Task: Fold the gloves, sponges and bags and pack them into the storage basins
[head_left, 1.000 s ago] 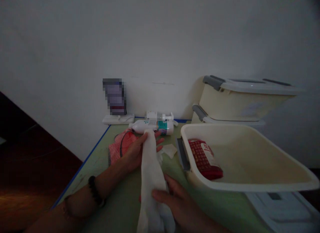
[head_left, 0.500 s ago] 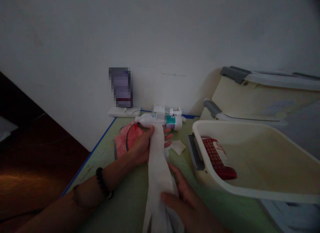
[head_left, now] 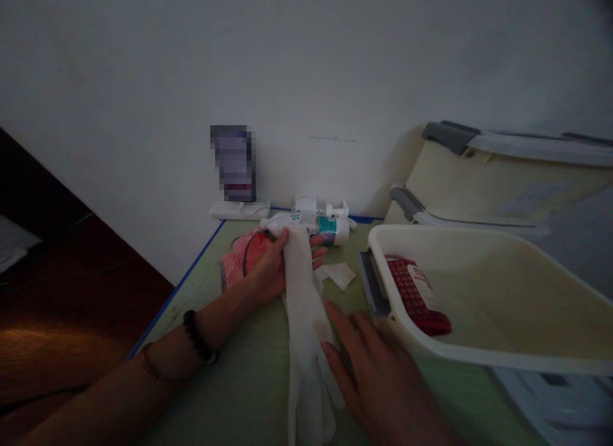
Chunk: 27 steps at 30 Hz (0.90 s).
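A long white glove (head_left: 301,305), its fingers hanging toward me, stretches over the table. My left hand (head_left: 275,264) has the cuff end between its thumb on top and the fingers underneath, whose tips show past the far edge. Beside the glove's right edge is my right hand (head_left: 371,363), its fingers stretched out and apart; whether a fingertip touches the glove is hard to tell. Just beyond the cuff lies a white bottle (head_left: 282,222) with a teal label. A pink checked cloth (head_left: 234,267) sits left of my left hand.
To the right stands an open cream bin (head_left: 502,292) with a red package (head_left: 416,296) inside. Lidded boxes (head_left: 502,177) are stacked behind it. A pump bottle (head_left: 306,205), a blurred phone-like screen (head_left: 235,165) on a white stand, and a small white piece (head_left: 340,275) are also there.
My right hand has let go of the glove's lower part and moved right, fingers opening. The glove's fingers now hang loose. My left hand keeps its hold. The view has shifted somewhat.
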Each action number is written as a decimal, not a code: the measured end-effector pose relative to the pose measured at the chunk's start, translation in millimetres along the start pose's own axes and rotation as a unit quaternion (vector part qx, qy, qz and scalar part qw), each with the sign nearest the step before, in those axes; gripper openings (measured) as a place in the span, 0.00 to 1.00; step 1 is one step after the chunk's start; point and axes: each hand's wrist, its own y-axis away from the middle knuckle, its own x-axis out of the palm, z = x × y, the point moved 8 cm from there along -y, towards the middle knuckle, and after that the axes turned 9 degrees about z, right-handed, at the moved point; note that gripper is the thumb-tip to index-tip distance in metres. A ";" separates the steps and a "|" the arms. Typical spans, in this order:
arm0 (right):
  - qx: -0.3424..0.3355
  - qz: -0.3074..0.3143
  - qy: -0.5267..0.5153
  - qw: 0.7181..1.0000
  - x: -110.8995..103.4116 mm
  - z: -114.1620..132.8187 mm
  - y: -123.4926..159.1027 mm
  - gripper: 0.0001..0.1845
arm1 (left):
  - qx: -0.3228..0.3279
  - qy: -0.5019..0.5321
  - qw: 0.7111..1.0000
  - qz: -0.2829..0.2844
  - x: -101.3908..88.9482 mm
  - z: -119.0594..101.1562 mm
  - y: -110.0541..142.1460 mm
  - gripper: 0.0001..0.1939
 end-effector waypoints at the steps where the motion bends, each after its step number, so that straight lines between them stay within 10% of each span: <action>1: -0.019 -0.019 0.009 1.000 -4.4 5.2 1.2 0.20 | -0.007 -0.010 1.000 0.000 -1.7 1.8 -1.2 0.20; 7: -0.172 0.031 -0.120 0.977 6.8 34.8 7.7 0.14 | -0.035 -0.047 0.998 -0.005 -6.8 4.8 -3.3 0.14; 13: -0.155 0.144 -0.142 0.967 37.9 35.0 6.0 0.19 | -0.072 -0.080 0.994 -0.014 -0.7 -10.4 3.4 0.11; 27: -0.150 0.189 -0.108 0.964 47.7 35.2 7.0 0.28 | -0.064 -0.237 0.964 -0.103 -22.5 -19.9 5.2 0.15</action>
